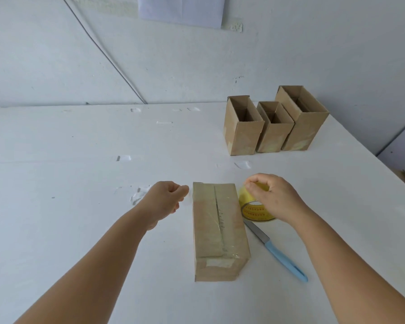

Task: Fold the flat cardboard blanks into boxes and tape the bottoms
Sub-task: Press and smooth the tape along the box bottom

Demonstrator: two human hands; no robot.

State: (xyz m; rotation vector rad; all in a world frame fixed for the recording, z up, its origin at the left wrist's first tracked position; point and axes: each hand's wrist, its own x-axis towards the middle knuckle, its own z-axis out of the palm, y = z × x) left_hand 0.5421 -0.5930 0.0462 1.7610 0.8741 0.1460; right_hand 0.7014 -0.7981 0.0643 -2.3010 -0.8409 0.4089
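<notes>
The box [220, 230] lies bottom-up between both hands, already taped. Right hand [271, 197] fingers curl round the tape roll [253, 206]; left hand [166, 199] fingers pinch, probably the tape's end. Next, I think: cut it.

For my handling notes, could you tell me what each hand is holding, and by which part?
The right hand grips the tape roll by its upper rim. The left hand is curled beside the box; whether it pinches a tape end cannot be told.
</notes>
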